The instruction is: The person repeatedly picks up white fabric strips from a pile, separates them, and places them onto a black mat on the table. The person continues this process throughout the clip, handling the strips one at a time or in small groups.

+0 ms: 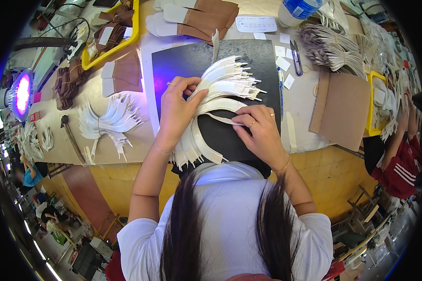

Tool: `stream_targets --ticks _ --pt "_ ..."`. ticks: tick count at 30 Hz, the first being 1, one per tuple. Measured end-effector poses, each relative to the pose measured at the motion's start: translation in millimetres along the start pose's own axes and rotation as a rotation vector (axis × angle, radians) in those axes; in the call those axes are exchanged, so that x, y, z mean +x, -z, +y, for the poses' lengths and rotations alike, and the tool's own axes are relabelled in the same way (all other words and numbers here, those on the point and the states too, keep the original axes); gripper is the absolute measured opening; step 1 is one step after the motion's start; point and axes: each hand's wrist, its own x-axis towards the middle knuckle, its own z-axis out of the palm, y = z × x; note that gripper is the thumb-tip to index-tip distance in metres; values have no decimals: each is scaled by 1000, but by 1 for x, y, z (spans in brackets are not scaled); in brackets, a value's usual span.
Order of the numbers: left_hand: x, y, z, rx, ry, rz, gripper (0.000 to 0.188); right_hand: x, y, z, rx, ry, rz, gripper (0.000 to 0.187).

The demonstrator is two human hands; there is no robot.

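Note:
A fanned bundle of off-white curved strips [192, 140] lies on a black mat [262, 61] in front of me. The strips look like leather or fabric straps with narrow ends. My left hand [180, 105] is closed round the middle of the bundle, thumb on top. At the bundle's right side, my right hand [260, 129] pinches the end of one strip, which bows away from the others. A thin greyish strip [215, 47] sticks out beyond the far end of the bundle.
A second tied white bundle [105, 119] and a hammer [72, 140] lie left. Brown pieces [197, 18] and a yellow tray [135, 28] are at the back. Right are thread snips [296, 58], a pen [280, 86], cardboard [340, 110], grey bundles [333, 47] and another person's arm [403, 122].

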Motion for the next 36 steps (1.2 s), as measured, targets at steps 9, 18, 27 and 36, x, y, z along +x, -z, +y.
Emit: stream_targets --ticks 9,18,27,36 --pt "20 1 -3 -104 108 -132 23 12 5 -1 43 -23 54 14" --pt "25 28 -7 -639 291 -363 22 52 2 0 446 -284 260 37" --pt "20 34 -9 -715 294 -373 23 69 -6 6 761 -340 238 37" --pt "18 41 -10 -659 178 -492 23 57 14 12 344 -348 192 19"
